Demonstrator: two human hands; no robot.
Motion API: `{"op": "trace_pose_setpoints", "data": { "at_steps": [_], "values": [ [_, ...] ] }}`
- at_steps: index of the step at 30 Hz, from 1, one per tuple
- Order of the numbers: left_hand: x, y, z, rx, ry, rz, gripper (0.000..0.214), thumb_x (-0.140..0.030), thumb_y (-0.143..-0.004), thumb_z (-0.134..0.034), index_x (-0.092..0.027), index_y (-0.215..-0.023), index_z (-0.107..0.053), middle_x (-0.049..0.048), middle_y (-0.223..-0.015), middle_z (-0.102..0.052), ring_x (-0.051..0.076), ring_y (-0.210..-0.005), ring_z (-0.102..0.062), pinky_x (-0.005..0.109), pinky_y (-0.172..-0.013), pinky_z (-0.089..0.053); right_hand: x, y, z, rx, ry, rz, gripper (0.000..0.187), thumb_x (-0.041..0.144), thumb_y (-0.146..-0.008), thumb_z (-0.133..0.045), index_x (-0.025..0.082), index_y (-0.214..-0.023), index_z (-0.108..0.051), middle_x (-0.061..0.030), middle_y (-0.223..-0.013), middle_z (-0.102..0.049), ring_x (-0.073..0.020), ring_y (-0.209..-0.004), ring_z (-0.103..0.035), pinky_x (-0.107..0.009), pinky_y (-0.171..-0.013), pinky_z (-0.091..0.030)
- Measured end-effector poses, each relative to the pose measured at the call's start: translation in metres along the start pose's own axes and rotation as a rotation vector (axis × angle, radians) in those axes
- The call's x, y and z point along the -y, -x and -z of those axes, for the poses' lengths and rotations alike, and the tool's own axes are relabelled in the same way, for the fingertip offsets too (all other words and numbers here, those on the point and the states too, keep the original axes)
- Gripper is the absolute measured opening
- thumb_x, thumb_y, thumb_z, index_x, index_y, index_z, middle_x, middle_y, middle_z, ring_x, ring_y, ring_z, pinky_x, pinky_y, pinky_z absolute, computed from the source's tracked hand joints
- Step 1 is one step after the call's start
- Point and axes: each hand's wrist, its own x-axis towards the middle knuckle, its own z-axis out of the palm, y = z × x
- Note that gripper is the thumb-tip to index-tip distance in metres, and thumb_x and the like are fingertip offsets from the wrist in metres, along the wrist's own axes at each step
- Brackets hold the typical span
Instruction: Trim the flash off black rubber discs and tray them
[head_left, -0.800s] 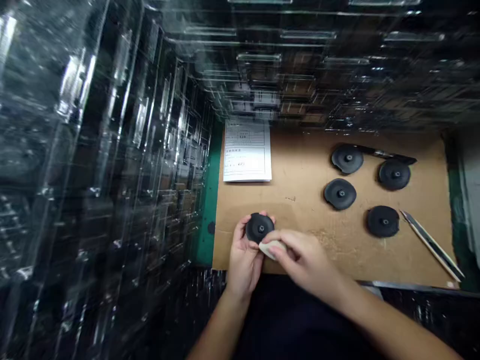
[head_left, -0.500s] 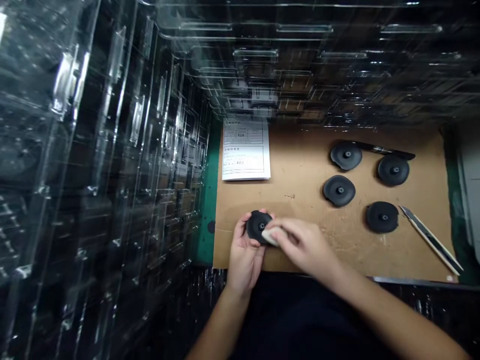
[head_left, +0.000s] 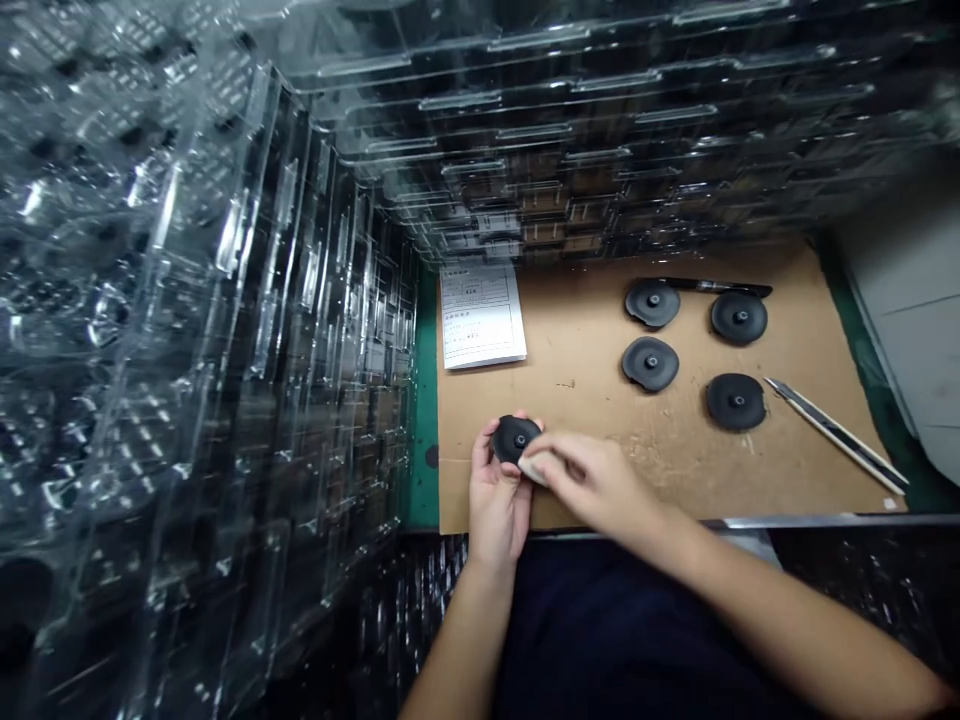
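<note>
My left hand [head_left: 496,500] grips a round black plastic part [head_left: 513,438] by its edges, with the small central post facing up. Between the fingers of my right hand [head_left: 592,480] is a small white cloth or pad [head_left: 533,469], touching the lower right edge of that part. Several like black parts lie to the right on the cardboard: one at the upper left [head_left: 652,303], one below it [head_left: 650,364], one at the upper right [head_left: 739,317] and one at the lower right [head_left: 736,401].
Brown cardboard [head_left: 577,420] covers a green mat [head_left: 424,420]. A printed paper form [head_left: 484,330] lies at the back left, a black pen [head_left: 720,287] at the back, a utility knife [head_left: 840,435] at right. Stacked clear plastic trays [head_left: 292,300] wall off the left and back.
The camera view has shifted and turned a little. The white pad has slid slightly down along the black part's edge, while my left hand keeps its hold.
</note>
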Motion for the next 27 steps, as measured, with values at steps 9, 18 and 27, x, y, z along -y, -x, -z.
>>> {"op": "trace_pose_setpoints", "data": {
  "at_steps": [9, 18, 27],
  "values": [
    [-0.006, 0.022, -0.016, 0.108, -0.097, 0.161, 0.057, -0.031, -0.073, -0.073, -0.024, -0.125, -0.053, 0.0100, -0.121, -0.062, 0.021, -0.107, -0.061, 0.028, -0.089, -0.050, 0.039, 0.029, 0.020, -0.146, -0.024, 0.174, 0.021, 0.016, -0.090, -0.047, 0.016, -0.103, -0.064, -0.0063, -0.092, -0.065, -0.0145, -0.085, -0.061, -0.026, -0.079, -0.048],
    [-0.017, 0.056, -0.041, 0.166, -0.126, 0.168, 0.053, -0.029, -0.066, -0.079, -0.025, -0.115, -0.062, 0.0054, -0.109, -0.068, 0.019, -0.094, -0.066, 0.028, -0.084, -0.053, 0.063, 0.062, 0.031, -0.242, -0.117, 0.271, 0.021, 0.012, -0.090, -0.047, 0.014, -0.105, -0.061, -0.0072, -0.095, -0.065, -0.0144, -0.090, -0.060, -0.027, -0.084, -0.047],
    [-0.026, 0.072, -0.056, 0.211, -0.176, 0.082, 0.052, -0.027, -0.063, -0.081, -0.023, -0.111, -0.064, 0.0065, -0.110, -0.069, 0.022, -0.100, -0.065, 0.031, -0.089, -0.052, 0.080, 0.084, 0.042, -0.276, -0.062, 0.400, 0.022, 0.012, -0.090, -0.048, 0.013, -0.108, -0.060, -0.0073, -0.094, -0.065, -0.0142, -0.088, -0.060, -0.027, -0.083, -0.049]
  ]
}}
